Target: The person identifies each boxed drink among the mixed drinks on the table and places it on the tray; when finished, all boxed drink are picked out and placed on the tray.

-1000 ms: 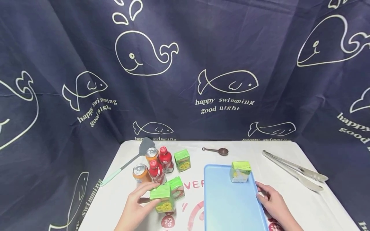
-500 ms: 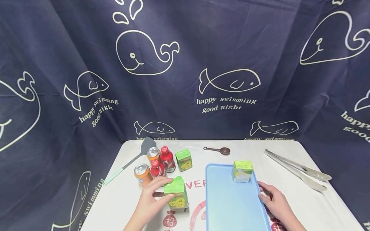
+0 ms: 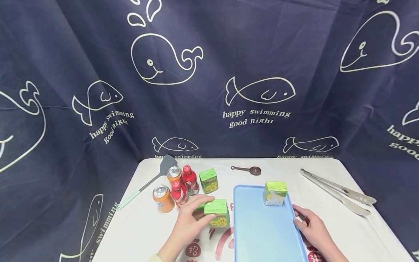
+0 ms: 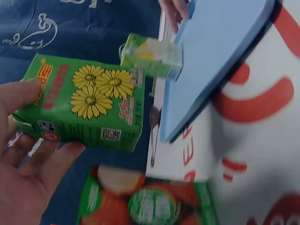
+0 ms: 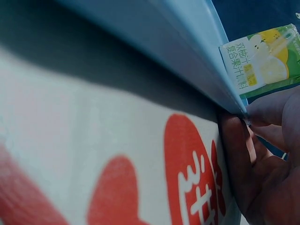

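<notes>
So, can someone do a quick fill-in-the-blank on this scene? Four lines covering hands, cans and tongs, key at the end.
1. The left hand holds a carton printed with flowers whose petals are ____.
2. The right hand grips the rim of a tray coloured ____.
3. Two red bottles stand near two cans coloured ____.
4. In the head view, the metal tongs lie to the ____ of the tray.

Missing words: yellow; blue; orange; right.
</notes>
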The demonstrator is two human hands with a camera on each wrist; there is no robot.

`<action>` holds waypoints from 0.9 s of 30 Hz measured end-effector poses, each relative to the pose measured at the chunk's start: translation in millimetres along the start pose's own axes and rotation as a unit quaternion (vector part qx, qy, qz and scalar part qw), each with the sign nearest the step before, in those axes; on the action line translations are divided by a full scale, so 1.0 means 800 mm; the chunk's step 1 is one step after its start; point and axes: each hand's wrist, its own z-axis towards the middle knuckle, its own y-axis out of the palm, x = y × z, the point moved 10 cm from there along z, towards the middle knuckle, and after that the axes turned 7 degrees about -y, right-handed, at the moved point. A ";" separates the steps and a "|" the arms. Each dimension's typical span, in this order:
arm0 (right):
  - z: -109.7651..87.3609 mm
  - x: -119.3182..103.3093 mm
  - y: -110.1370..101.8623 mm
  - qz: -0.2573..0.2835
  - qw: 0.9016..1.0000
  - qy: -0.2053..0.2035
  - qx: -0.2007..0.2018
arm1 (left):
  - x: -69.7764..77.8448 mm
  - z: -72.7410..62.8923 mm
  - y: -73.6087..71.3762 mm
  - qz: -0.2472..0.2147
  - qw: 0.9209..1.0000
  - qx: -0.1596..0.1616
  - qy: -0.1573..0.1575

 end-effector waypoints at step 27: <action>0.000 -0.001 0.000 0.002 1.000 0.015 0.001 | -0.030 0.075 0.187 0.004 0.999 -0.029 -0.031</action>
